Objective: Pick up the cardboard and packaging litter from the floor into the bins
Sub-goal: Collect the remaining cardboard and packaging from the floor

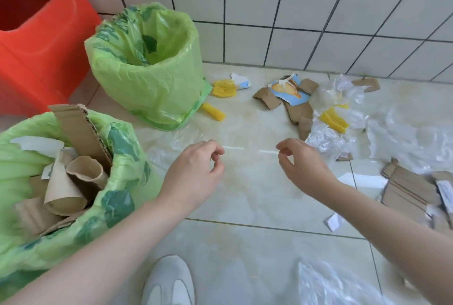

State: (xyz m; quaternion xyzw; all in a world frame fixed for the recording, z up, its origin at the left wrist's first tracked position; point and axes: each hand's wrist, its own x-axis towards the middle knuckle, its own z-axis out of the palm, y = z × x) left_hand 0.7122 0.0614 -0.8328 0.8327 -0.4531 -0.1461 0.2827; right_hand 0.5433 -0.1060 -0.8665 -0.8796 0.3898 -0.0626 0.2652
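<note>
Both my grips pinch the top edge of a clear plastic sheet (247, 157), left hand (196, 169) and right hand (304, 165) at its two corners, fingers curled. It hangs between them, feather-light, limp and slippery, so I judge the edge pinch safest. The emptier green bin (147, 64) stands beyond my left grip.

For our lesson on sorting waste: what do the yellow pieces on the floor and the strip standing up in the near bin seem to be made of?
Yellow pieces: probably soft foam netting, matte, judging by the mesh texture. Strip in the near bin: corrugated cardboard, dull brown, with fluting visible along its edge.
</note>
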